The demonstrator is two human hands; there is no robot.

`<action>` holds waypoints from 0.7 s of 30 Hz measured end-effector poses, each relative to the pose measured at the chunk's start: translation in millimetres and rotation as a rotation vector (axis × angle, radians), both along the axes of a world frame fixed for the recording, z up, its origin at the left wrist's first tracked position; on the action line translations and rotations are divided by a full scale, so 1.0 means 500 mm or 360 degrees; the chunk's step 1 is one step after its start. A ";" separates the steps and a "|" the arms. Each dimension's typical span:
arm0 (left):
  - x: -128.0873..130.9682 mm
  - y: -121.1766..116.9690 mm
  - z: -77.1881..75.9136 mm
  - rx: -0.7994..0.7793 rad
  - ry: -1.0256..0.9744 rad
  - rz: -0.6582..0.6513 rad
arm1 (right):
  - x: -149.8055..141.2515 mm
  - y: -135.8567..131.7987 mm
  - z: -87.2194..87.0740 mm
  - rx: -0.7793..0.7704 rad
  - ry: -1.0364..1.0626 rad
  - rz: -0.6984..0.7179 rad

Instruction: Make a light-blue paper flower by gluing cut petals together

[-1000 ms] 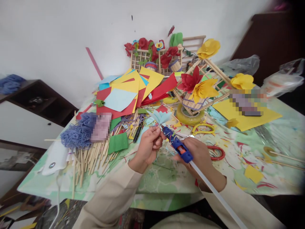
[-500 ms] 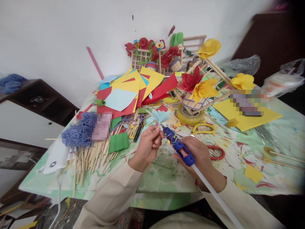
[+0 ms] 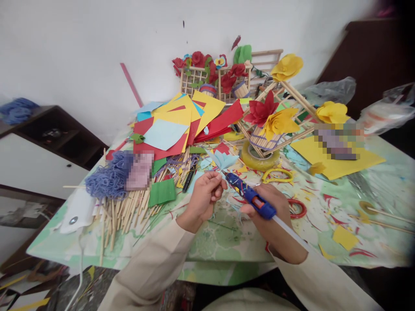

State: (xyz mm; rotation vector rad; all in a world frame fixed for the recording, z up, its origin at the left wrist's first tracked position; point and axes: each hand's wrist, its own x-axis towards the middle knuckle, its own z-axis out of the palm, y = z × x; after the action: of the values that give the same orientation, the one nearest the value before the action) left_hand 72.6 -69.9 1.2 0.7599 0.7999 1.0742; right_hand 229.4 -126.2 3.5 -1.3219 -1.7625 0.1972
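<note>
Pinched at its base in my left hand is a light blue paper flower, its pointed petals spread upward above the fingertips. My right hand is wrapped round a blue glue gun, with a long white glue stick running out of its back end. The gun's nozzle sits close under the flower's petals; whether it touches the paper I cannot make out. Just beyond my right hand lie scissors with red handles and a yellow-handled pair, partly hidden.
Coloured paper sheets lie piled at the back left. Blue-purple yarn rests on wooden sticks. A stick frame with paper flowers leans near a tape roll. Paper scraps litter the patterned tablecloth.
The blue flower has shifted slightly to the right, tilting a little. My right hand and the glue gun have moved right, the gun lying at a flatter angle. The whole view has drifted slightly.
</note>
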 end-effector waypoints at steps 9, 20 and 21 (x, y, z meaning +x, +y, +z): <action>0.001 0.003 -0.002 0.0001 -0.0021 -0.0011 | 0.003 0.007 -0.011 0.0010 -0.0029 -0.0062; 0.001 0.001 0.005 -0.0022 -0.0048 0.0014 | 0.005 0.013 -0.015 0.0013 -0.0105 -0.0125; 0.001 0.001 0.006 -0.0025 -0.0043 0.0018 | 0.005 0.013 -0.015 0.0012 -0.0117 -0.0131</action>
State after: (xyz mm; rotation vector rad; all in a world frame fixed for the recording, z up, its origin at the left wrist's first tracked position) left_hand 73.1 -69.4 4.2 0.7270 0.7898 1.0853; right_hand 232.1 -119.6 -4.1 -1.4091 -1.7640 0.0971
